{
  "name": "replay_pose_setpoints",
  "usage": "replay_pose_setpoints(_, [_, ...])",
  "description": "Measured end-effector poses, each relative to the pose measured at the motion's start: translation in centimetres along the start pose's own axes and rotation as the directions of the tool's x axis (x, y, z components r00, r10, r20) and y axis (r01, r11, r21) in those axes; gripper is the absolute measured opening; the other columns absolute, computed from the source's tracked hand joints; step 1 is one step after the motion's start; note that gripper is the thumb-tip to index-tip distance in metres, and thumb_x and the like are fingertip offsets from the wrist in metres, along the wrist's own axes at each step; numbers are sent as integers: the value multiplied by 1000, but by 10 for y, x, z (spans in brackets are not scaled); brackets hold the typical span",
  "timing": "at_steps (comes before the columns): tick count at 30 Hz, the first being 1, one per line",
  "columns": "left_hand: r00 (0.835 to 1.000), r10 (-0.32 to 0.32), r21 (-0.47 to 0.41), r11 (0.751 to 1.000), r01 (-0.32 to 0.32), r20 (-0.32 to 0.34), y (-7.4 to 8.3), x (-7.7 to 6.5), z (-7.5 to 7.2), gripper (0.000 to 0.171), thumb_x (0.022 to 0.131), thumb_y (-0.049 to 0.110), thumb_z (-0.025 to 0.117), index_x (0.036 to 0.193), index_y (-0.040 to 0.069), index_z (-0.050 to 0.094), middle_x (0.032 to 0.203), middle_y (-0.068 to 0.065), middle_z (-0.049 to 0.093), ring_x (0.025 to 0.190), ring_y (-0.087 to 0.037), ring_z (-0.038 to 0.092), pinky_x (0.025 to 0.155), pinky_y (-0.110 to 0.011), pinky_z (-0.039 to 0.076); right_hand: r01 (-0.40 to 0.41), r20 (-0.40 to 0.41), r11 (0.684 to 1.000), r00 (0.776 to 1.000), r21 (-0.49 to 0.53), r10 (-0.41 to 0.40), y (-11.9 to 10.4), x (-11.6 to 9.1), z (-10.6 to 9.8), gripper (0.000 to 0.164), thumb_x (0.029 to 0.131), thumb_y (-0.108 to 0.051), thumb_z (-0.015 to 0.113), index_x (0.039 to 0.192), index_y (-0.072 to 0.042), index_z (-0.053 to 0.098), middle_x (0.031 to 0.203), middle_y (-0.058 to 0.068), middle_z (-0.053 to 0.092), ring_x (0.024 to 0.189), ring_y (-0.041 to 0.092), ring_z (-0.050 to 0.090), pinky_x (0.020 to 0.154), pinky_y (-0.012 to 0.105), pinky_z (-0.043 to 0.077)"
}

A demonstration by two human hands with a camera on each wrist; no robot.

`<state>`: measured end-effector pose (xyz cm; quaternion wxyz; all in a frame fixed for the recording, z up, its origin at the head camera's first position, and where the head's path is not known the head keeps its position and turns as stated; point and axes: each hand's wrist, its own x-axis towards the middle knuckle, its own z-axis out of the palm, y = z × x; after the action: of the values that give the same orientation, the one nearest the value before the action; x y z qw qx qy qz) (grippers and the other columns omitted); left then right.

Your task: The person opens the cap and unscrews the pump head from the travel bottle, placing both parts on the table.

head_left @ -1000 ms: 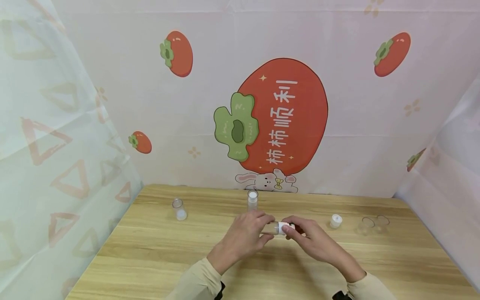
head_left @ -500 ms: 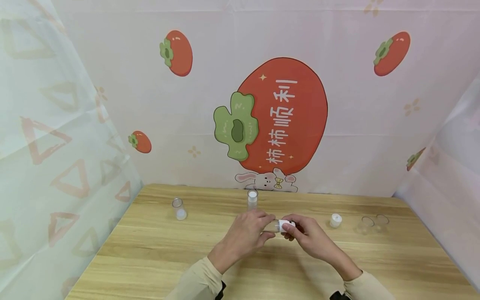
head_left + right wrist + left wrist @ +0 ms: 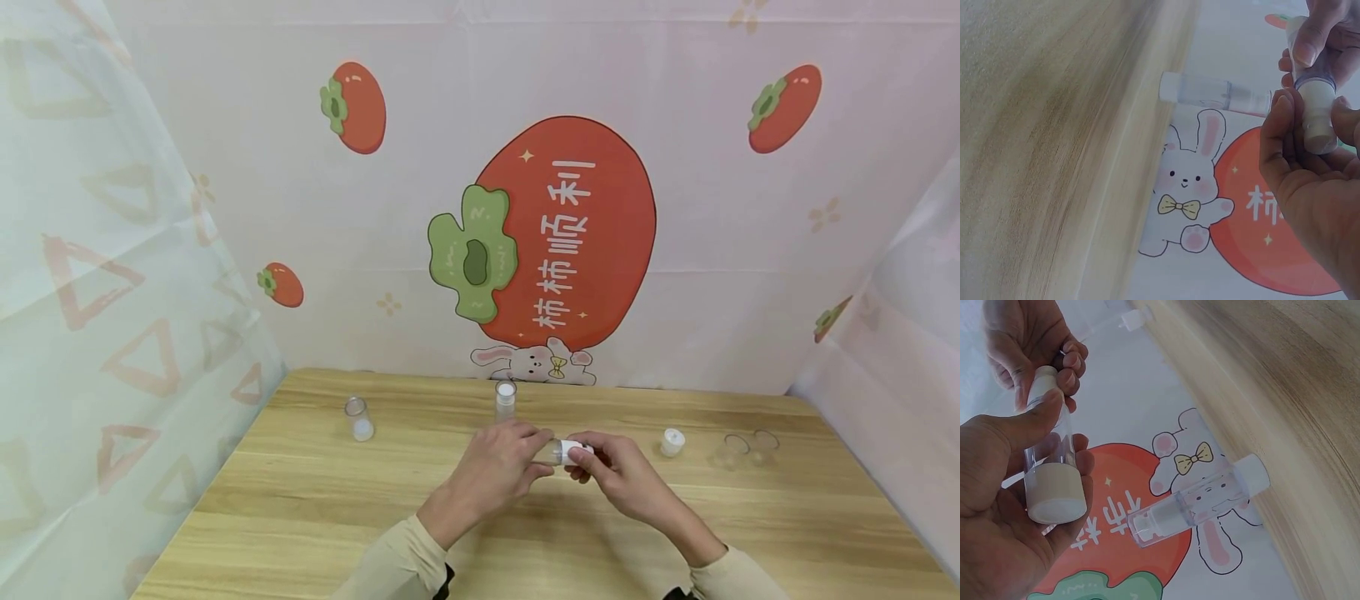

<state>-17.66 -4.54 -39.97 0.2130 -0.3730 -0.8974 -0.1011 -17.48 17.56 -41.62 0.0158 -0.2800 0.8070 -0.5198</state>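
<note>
Over the middle of the table, my left hand grips a clear pump bottle lying nearly sideways in the head view. In the left wrist view its thumb lies along the clear wall, and the bottle's white base faces the camera. My right hand pinches the white top of this bottle between thumb and fingers. Some of the top is hidden by those fingers. Just behind my left hand, another clear bottle with a white pump stands upright; its lower part is covered in the head view.
A clear bottle with a white bottom stands at the left. On the right are a white pump collar and two clear caps. A printed cloth hangs behind the wooden table.
My right thumb and fingers have shifted around the white top, with the fingers now tucked further under. Both hands and the bottle stay nearly in place.
</note>
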Motion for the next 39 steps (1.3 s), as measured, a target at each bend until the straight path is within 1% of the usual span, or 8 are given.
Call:
replay_pose_setpoints(8, [999,-22,-40,999,23,44,0,-1,1,37,90,40,76,117,15,74,102,3,74,88,-12,67,65,-29,55,41,-47,995,998,-95,-46,3,-2,0,13,100,-10,63,108,-3,70,85,2,67,73,8,62,61,27,55])
replay_pose_setpoints(13, [996,-39,-102,994,47,77,-1,-2,1,36,91,39,76,117,14,73,98,4,73,87,-10,66,67,-29,54,63,-52,990,996,-124,-70,1,-3,0,13,97,-12,68,109,-7,70,93,0,68,79,8,62,67,26,55])
replay_pose_setpoints(20, [987,-67,-206,974,97,149,-2,-2,2,35,92,37,74,118,14,72,98,4,73,89,-8,65,70,-29,54,116,-78,984,989,-134,-127,-2,-7,0,27,89,-3,77,114,-9,67,101,-1,67,87,13,62,76,29,58])
replay_pose_setpoints(24, [980,-88,-275,952,135,176,-3,-1,3,32,93,35,75,117,14,72,95,7,71,86,-5,62,70,-27,53,134,-103,981,983,-142,-149,-3,-7,0,30,86,-1,79,112,-10,67,103,-2,68,88,14,63,78,31,58])
replay_pose_setpoints(27, [975,-103,-327,931,164,196,-4,0,4,30,92,34,75,114,14,73,92,10,69,84,-3,60,69,-25,52,141,-122,979,980,-151,-160,-6,-8,-1,25,87,-3,79,108,-12,69,102,-4,68,88,13,64,78,31,58])
replay_pose_setpoints(30, [972,-109,-351,919,178,206,-5,0,6,27,92,34,75,112,14,73,90,11,69,84,-2,61,69,-25,52,142,-146,976,975,-163,-166,-9,-7,0,18,90,-7,77,105,-12,71,101,-6,69,91,11,65,80,32,58])
replay_pose_setpoints(35, [971,-112,-356,916,182,210,-5,0,8,26,92,33,75,112,15,73,93,12,70,89,-6,66,72,-27,54,144,-200,971,963,-191,-182,-13,-5,1,15,92,-6,74,103,-15,72,99,-7,71,91,11,68,81,34,58])
replay_pose_setpoints(39, [972,-114,-355,917,183,208,-6,-1,9,29,93,36,74,113,16,73,94,11,71,90,-7,67,74,-27,54,155,-256,963,944,-220,-210,-13,-3,3,18,91,-2,75,102,-16,72,97,-1,73,87,11,68,79,31,58])
